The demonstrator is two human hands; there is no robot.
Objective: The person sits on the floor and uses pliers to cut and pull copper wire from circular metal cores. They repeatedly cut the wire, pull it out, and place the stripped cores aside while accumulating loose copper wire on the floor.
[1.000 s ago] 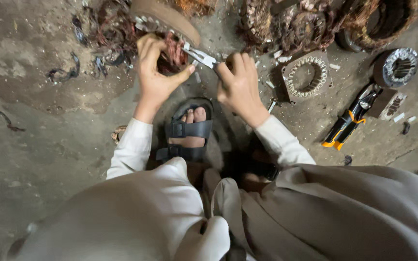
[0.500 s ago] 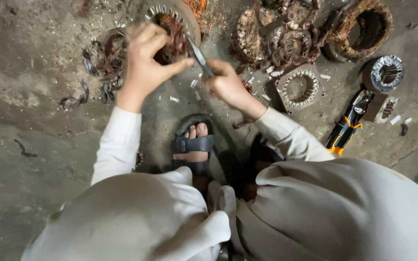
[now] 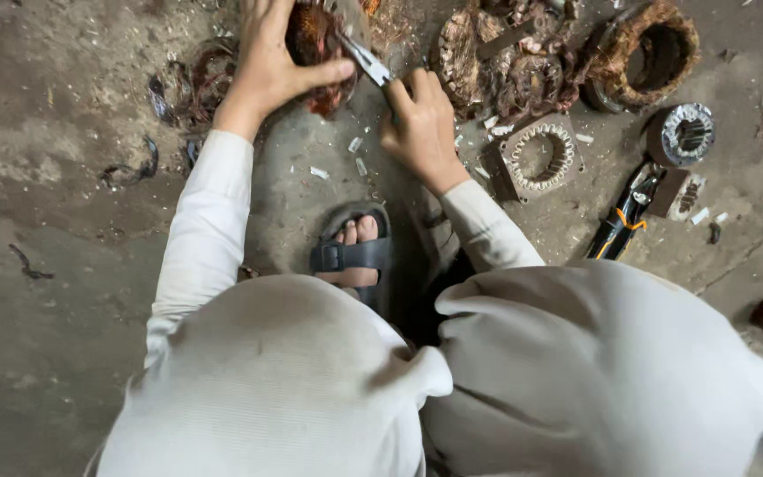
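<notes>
left hand [image 3: 271, 62] clamped on coil [image 3: 315, 40] at top edge; right hand [image 3: 417, 124] fingers gripping blade [image 3: 368, 64]; bare floor [image 3: 46, 309] left

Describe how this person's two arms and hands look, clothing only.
Both arms wear long, loose sleeves of pale off-white cloth, the left sleeve and the right sleeve each ending at the wrist in a plain cuff. The left hand and right hand are bare: no gloves, and no rings, watch or bands show. The cloth matches the garment over the knees.
</notes>
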